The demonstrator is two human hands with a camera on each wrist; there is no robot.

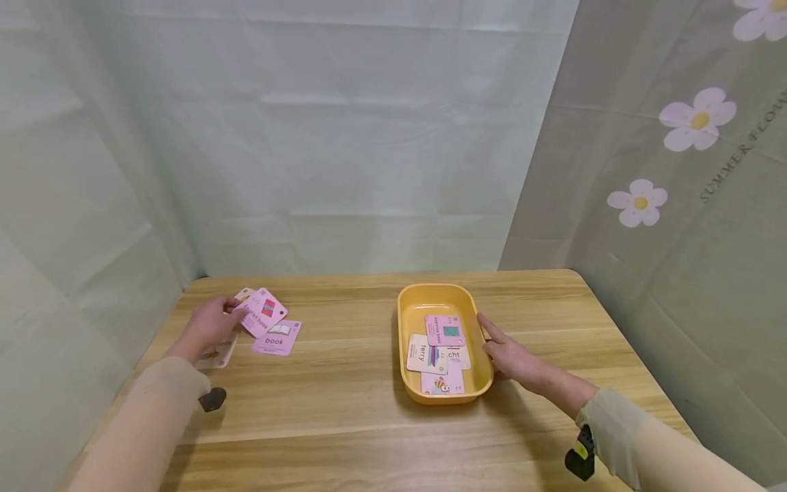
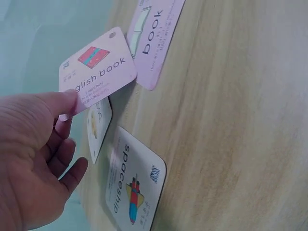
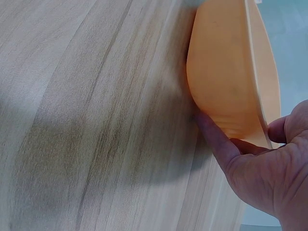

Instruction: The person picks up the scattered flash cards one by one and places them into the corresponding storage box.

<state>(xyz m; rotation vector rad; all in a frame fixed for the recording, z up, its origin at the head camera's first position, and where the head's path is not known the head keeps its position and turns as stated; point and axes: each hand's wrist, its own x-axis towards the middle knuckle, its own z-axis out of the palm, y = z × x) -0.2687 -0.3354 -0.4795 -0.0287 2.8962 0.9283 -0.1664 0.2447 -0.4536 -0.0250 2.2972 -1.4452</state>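
Observation:
My left hand (image 1: 212,324) pinches a pink "English book" card (image 2: 96,70) between thumb and fingers, at the table's left. That card partly overlaps a pink "book" card (image 1: 278,339). Below the left hand lie a white "spaceship" card (image 2: 134,185) and another white card (image 2: 98,122), partly covered. My right hand (image 1: 516,359) holds the right side of a yellow plastic tray (image 1: 433,294), thumb at the rim and fingers against the outer wall (image 3: 221,62). Inside the tray lie a pink "exercise book" card (image 1: 444,330), a white "ferry" card (image 1: 425,354) and a bee card (image 1: 441,384).
Another white card ending in "cht" (image 1: 458,355) shows partly beneath the others in the tray. Everything rests on a wood-grain table (image 1: 344,437). Pale curtains (image 1: 344,150) hang behind and beside it, with printed flowers (image 1: 697,119) on the right one.

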